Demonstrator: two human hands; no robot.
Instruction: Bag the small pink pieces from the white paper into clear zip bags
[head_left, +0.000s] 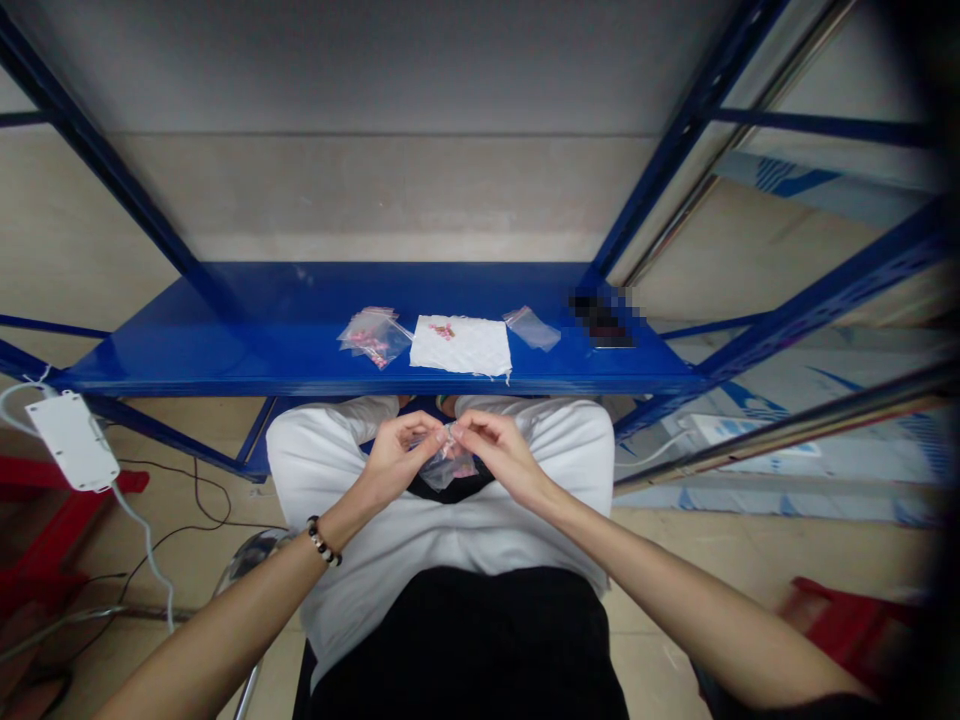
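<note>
Above my lap, both hands pinch the top of a small clear plastic bag (448,468) with something pinkish inside. My left hand (405,450) grips its left side, thumb against fingers. On the other side my right hand (499,450) holds it the same way, the fingertips of both hands nearly meeting. Just beyond, on the blue shelf (285,345), lies a white cloth (465,348) with a few small pink-red pieces (442,330) on it. Left of the cloth is a pile of clear bags (373,337) with pink-red contents. To its right rests a flat clear bag (533,328).
A dark blurred-out object (604,318) lies at the shelf's right end. Blue uprights (660,140) frame the shelf. A white box (73,441) with cables hangs at the left. Red stools (847,620) stand on the floor at both sides.
</note>
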